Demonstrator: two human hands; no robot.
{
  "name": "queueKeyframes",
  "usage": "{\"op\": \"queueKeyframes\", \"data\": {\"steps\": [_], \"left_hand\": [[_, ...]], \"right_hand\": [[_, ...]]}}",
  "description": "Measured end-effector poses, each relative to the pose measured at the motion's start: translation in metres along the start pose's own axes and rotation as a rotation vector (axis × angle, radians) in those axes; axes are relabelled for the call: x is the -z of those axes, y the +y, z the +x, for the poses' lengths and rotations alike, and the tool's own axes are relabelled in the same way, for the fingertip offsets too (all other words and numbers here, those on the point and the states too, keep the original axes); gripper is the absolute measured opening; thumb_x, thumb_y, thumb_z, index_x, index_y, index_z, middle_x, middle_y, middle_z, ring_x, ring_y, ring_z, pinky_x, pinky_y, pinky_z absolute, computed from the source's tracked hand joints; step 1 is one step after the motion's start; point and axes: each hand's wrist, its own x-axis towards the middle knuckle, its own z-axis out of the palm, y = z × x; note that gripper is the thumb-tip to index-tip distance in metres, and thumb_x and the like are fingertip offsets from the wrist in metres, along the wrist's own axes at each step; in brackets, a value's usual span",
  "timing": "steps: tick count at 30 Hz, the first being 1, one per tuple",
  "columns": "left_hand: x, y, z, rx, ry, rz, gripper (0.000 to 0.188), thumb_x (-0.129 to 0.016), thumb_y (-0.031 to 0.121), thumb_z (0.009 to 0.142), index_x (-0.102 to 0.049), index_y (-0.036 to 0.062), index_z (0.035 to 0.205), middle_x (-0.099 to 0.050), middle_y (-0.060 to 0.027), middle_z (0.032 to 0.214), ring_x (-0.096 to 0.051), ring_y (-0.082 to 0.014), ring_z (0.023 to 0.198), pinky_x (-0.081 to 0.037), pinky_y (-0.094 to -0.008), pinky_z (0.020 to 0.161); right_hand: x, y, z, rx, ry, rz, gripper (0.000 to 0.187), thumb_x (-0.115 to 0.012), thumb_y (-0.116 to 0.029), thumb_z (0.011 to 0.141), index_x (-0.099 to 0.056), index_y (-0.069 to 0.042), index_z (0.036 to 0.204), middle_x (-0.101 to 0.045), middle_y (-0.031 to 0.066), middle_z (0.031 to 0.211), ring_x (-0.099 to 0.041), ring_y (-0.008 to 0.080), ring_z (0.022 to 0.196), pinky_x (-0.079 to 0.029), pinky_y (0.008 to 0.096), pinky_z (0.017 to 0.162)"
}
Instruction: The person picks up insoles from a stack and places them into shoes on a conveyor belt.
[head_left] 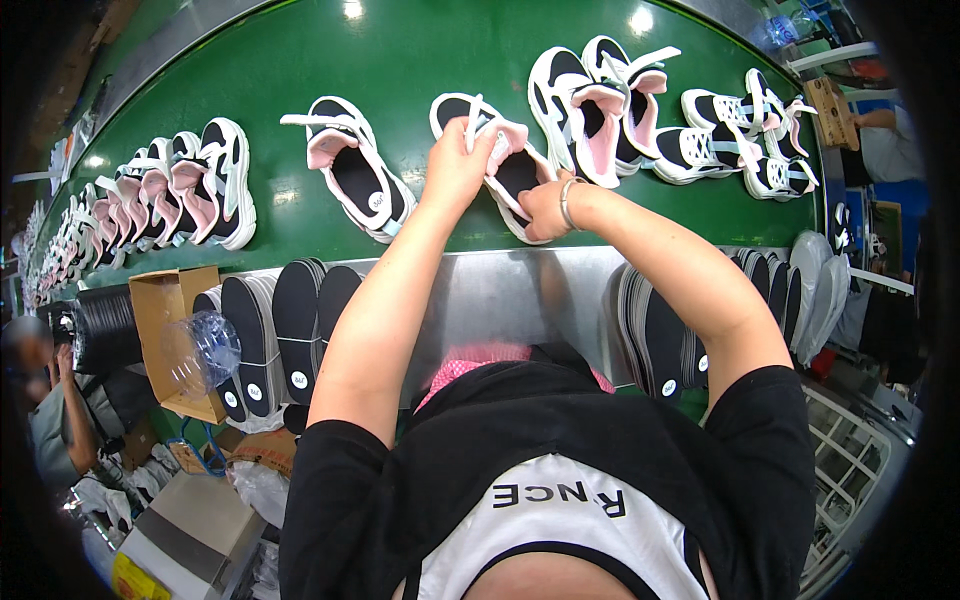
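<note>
A white and black sneaker with a pink lining [516, 170] lies on the green conveyor belt [440, 50] in front of me. My left hand [460, 163] is closed on its pink tongue and strap near the laces. At the heel opening, my right hand [552, 205] grips the collar, thumb and fingers bent around its edge; some fingertips are hidden. A dark insole shows inside. To the left rests a matching sneaker [356, 170] with a black insole and a round white label at its heel. Another pair of sneakers [598, 105] stands just right of my hands.
Rows of sneakers [215, 185] stretch along the belt's left, and more [715, 130] stand at right. Bundled black insoles [250, 340] fill the metal ledge [490, 295] on both sides. A cardboard box [160, 340] holds a clear plastic bottle. Other people work at far left and right.
</note>
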Motion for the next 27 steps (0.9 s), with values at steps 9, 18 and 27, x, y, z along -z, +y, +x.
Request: {"op": "queueKeyframes", "data": {"steps": [9,18,27], "left_hand": [[-0.001,0.027,0.011,0.062,-0.277,-0.009,0.025,-0.048,0.020,0.080,-0.055,-0.0022,0.089,-0.062,-0.0106,0.082,-0.058,-0.0150,0.072,-0.045,-0.0280,0.065],[0.016,0.022,0.033,-0.210,0.128,0.237,0.018,-0.054,0.019,0.071,-0.059,0.0076,0.085,-0.059,-0.0156,0.079,-0.057,-0.0319,0.075,-0.044,-0.0382,0.065],[0.107,0.080,-0.064,-0.616,0.494,0.671,0.030,-0.061,0.014,0.065,-0.055,0.0031,0.093,-0.055,-0.0118,0.094,-0.052,-0.0285,0.089,-0.040,-0.0386,0.077]], "right_hand": [[-0.019,0.013,0.030,0.108,0.615,1.660,0.029,-0.058,-0.032,0.078,-0.060,-0.003,0.080,-0.059,0.0052,0.067,-0.052,0.0114,0.055,-0.042,0.0212,0.053],[-0.027,0.019,-0.011,0.562,0.640,1.484,0.016,-0.051,-0.016,0.080,-0.053,-0.002,0.073,-0.052,0.0034,0.066,-0.049,0.0121,0.061,-0.039,0.0248,0.060],[-0.066,0.029,-0.075,0.402,0.904,1.234,0.016,-0.052,-0.010,0.082,-0.059,0.002,0.089,-0.055,0.0023,0.074,-0.048,0.0080,0.067,-0.037,0.0200,0.064]]}}
